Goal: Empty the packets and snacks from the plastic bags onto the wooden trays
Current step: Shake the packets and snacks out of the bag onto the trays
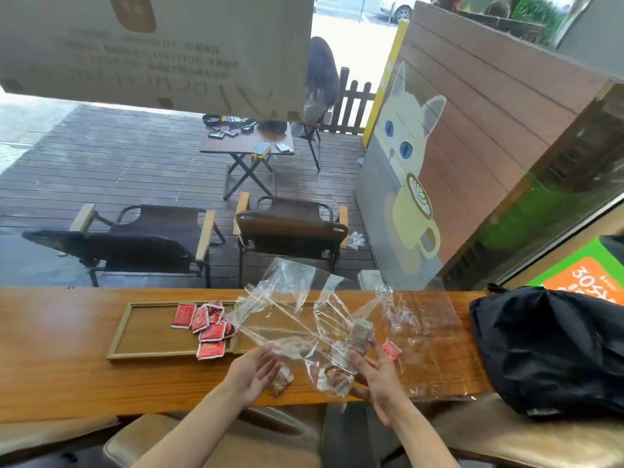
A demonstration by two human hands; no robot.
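Observation:
A wooden tray lies on the counter left of centre, with several red packets piled at its right end; one hangs over the front rim. A second tray lies to its right under a clear plastic bag. My left hand grips the lower edge of that bag. A brown snack packet lies beside my left hand. My right hand holds crumpled clear plastic with wrapped snacks in it. One red packet lies just right of my right hand.
Another clear bag lies flat on the wooden counter at the right. A black bag sits at the far right. Behind the glass stand two chairs and a folding table. Stools stand below the counter's near edge.

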